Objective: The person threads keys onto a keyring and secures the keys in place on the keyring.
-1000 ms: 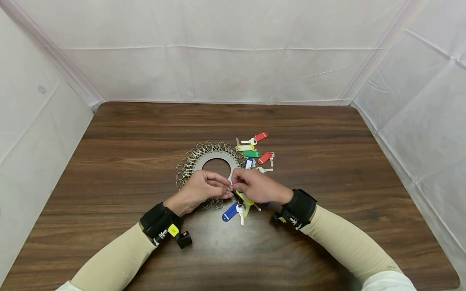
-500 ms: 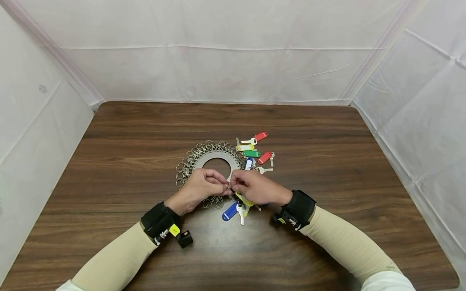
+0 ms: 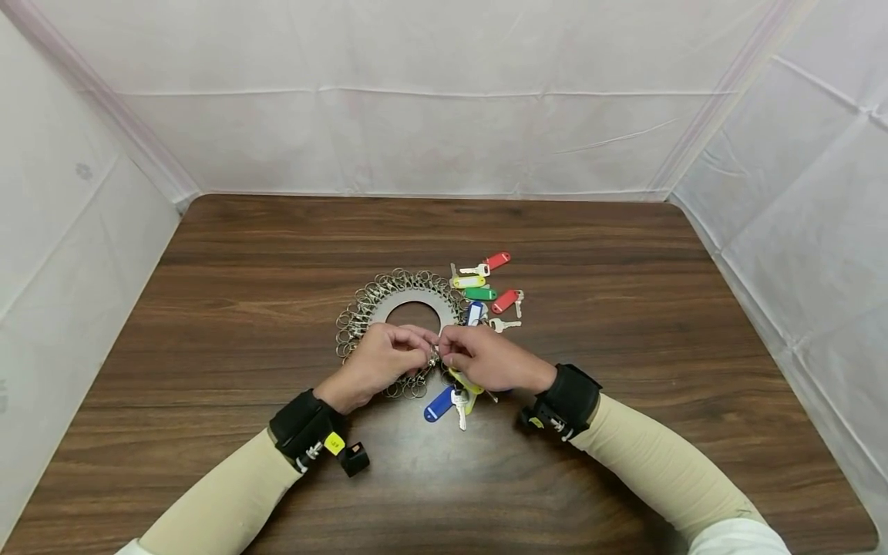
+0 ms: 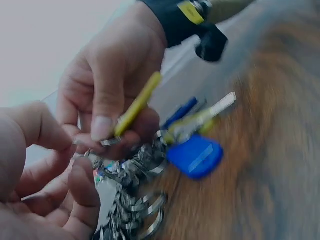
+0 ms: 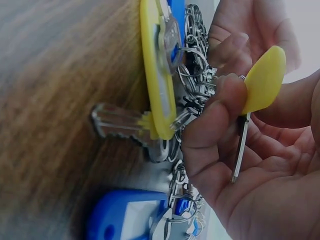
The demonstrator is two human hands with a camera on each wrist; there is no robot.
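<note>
A grey metal disc fringed with several key rings lies mid-table. My two hands meet at its near right edge. My left hand pinches one key ring on the disc, its fingers curled beside the ring cluster. My right hand pinches a yellow tag between thumb and finger, its key hanging into the palm. The same yellow tag shows under my right thumb in the left wrist view. The ring itself is mostly hidden by fingers.
A blue tag and a yellow-tagged key lie just below my hands. Red, yellow, green, red and blue tagged keys lie right of the disc. White sheets wall the wooden table.
Both hands have crept slightly away from me towards the disc, still pinched together at the ring. Nothing was let go or picked up.
</note>
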